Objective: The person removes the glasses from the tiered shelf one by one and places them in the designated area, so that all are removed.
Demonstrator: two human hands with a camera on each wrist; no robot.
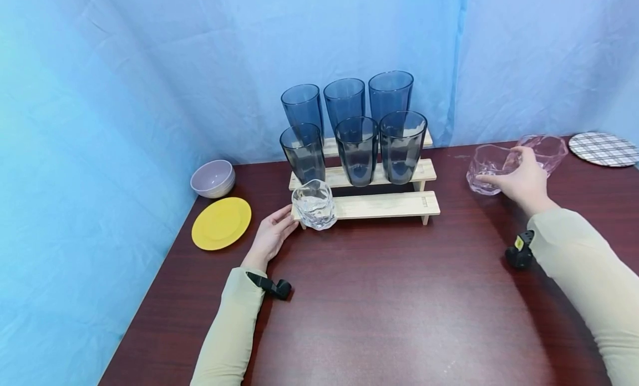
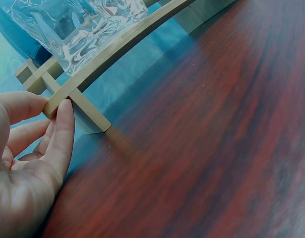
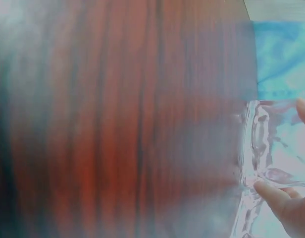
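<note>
My left hand [image 1: 272, 233] pinches the left end of the lowest shelf of a stepped wooden stand [image 1: 384, 206], thumb above and a finger below in the left wrist view. A clear, wavy-sided glass [image 1: 314, 206] stands upright on that end of the shelf, just beside the fingers. Far to the right, my right hand [image 1: 526, 181] grips a pale pink, wavy-sided glass [image 1: 480, 165] between thumb and fingers. A second pink glass [image 1: 551, 150] stands right next to it, partly behind the hand.
Several blue-grey tumblers [image 1: 356, 153] fill the two upper shelves. A lilac bowl [image 1: 213, 179] and a yellow plate [image 1: 221, 223] lie left of the stand. A checked round mat [image 1: 605, 149] is at the far right. Blue cloth [image 1: 239, 59] hangs behind the dark wooden table [image 1: 389, 303].
</note>
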